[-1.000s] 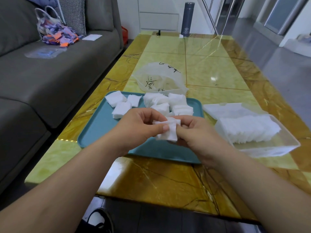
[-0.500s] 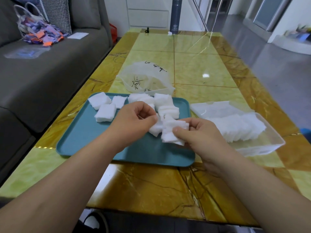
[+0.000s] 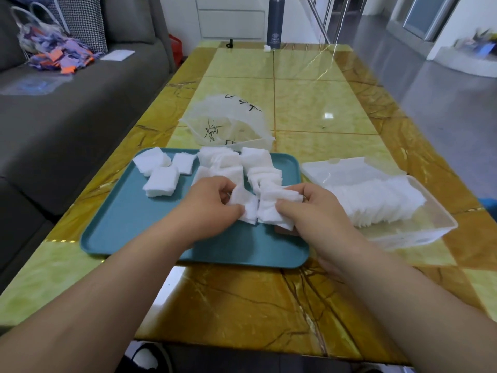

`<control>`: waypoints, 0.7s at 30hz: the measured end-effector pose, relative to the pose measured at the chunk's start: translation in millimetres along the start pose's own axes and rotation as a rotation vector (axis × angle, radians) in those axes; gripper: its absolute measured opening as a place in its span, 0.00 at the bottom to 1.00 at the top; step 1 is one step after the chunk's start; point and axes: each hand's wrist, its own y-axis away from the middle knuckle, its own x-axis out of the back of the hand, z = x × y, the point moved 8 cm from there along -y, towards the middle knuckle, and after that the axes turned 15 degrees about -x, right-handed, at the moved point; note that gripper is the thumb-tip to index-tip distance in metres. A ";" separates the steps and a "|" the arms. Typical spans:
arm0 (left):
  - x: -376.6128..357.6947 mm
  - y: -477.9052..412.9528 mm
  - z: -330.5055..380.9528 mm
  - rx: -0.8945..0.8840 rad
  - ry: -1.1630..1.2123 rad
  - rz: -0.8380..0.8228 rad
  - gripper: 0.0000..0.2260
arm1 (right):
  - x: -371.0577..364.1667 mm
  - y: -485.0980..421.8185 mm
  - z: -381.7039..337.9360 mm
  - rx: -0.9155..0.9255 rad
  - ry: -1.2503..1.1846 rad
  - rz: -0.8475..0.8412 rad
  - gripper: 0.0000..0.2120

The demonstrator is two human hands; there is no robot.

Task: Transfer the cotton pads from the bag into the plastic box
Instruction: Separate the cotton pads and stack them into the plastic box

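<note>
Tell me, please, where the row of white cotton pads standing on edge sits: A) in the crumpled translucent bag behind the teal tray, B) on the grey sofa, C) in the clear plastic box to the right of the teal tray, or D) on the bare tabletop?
C: the row of white cotton pads stands inside the clear plastic box, which sits to the right of the teal rectangular tray.

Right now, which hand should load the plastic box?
Right: the right hand grips a pad stack beside the plastic box; the left hand holds pads over the tray, farther off.
</note>
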 end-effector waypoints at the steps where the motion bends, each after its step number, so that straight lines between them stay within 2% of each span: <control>1: 3.2 0.7 -0.1 0.005 0.029 0.021 0.03 | 0.9 0.8 -0.7 0.006 0.013 0.012 0.07; 3: 9.8 3.0 -1.6 0.028 0.134 0.063 0.01 | 1.4 3.7 -2.9 0.024 0.028 0.022 0.06; 6: 15.1 7.4 -2.7 0.061 0.431 0.087 0.05 | 0.9 8.3 -4.9 0.031 0.030 0.025 0.05; 9: 11.0 11.5 8.4 -0.019 0.615 -0.017 0.05 | -3.3 12.0 -8.1 0.031 0.022 -0.010 0.06; 12: 5.3 16.2 16.8 -0.101 0.577 -0.101 0.06 | -9.6 15.5 -11.1 0.030 -0.020 -0.079 0.10; 21: 5.2 13.5 12.5 -0.083 0.532 -0.021 0.05 | -18.2 18.4 -15.9 0.058 -0.060 -0.224 0.08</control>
